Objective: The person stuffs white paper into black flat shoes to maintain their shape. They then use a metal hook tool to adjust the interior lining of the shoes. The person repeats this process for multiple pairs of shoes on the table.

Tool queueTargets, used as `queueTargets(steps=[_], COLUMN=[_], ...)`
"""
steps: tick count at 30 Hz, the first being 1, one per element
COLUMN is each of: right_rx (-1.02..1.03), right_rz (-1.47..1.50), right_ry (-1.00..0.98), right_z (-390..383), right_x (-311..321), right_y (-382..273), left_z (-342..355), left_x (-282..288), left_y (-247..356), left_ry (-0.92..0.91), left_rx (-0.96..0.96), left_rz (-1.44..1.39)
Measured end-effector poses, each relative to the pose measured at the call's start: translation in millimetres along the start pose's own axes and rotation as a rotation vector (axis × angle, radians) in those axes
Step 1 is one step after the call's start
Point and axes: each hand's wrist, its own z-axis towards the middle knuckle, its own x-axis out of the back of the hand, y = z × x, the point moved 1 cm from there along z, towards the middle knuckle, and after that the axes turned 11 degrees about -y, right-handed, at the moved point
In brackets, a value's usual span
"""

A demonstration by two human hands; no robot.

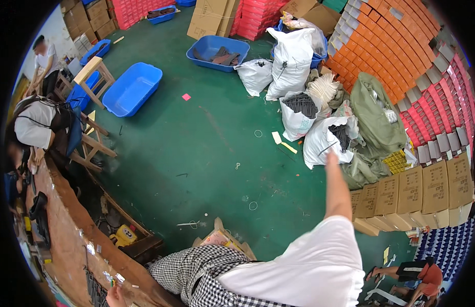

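My right arm reaches forward, with my right hand (331, 156) at the front of a white sack (315, 148) full of thin black strips (341, 135). One loose dark strip (327, 148) shows beside the fingertips; whether I grip it is too small to tell. At the lower left edge, my left hand (115, 296) is over the workbench (89, 235), its fingers closed at a small green and yellow thing (113, 282). Beside it on the bench lies a pile of thin dark strips (96, 290).
More white sacks (291, 61) and a green sack (375, 112) stand near stacked cartons (396, 192). Blue tubs (132, 89) sit on the green floor. A co-worker (35, 123) sits at the bench near black shoes (39, 207); another person (422, 281) is low at the right.
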Motion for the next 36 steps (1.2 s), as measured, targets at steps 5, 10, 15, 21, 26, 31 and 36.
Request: queueTargets(steps=[5,10,15,21,26,31,36], right_rx=[0.480,0.490,0.613,-0.196,0.076,0.413,0.540], right_rz=[-1.014,-0.947,-0.897,-1.516,-1.836,-1.892,-1.806], right_ry=[0.218,-0.856,-1.919,-1.966,-2.182,-2.521,-2.672], right_z=[40.4,-170.4,-432.4,-614.7,-681.5,-758.2,-807.8], right_x=[31.1,-207.0,-307.2,-343.5,-356.0,-378.2,-414.5], right_y=[-74.1,45.7,136.5,137.6,165.7,201.8,198.7], left_z=[-31.6,-108.4,-191.0,-269.0,-303.1,-296.6,-283.6], left_x=[4.1,57.1,-31.4,-77.2,-109.9,-123.5,-124.6], left_y=[14.7,177.9,-4.3,24.8,42.3,44.9,36.6], left_ry=[-0.055,-0.112,0.318,0.596,0.791,0.881,0.959], left_rx=[0.130,0.654,0.202,0.415,0.441,0.505,0.565], left_rz=[-0.078,0.219,-0.238,-0.278,-0.408,-0.491,-0.449])
